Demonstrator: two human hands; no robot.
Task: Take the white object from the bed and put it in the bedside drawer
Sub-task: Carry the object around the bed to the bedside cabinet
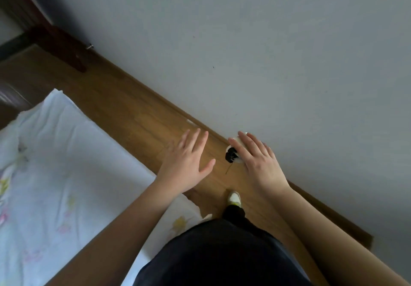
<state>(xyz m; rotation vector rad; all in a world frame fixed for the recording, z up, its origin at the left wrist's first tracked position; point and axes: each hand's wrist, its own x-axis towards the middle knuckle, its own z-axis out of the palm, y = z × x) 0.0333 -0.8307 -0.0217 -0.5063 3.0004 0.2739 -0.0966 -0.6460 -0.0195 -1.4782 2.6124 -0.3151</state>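
My right hand (258, 161) is over the white object (234, 140), a small round white thing with a black part and a thin dark cord hanging from it. My fingers lie stretched across its top and my thumb is hidden beneath. It is held in the air above the wooden floor (138, 112), close to the wall. My left hand (186, 156) is spread flat with its fingers apart and holds nothing, just past the edge of the bed (55, 163). No drawer can be made out.
The bed, with a white flowered sheet, fills the left. A strip of wooden floor runs between it and the pale wall (266, 52). Dark wooden furniture (62, 45) stands at the far upper left. My foot in a white shoe (234, 199) is on the floor below my hands.
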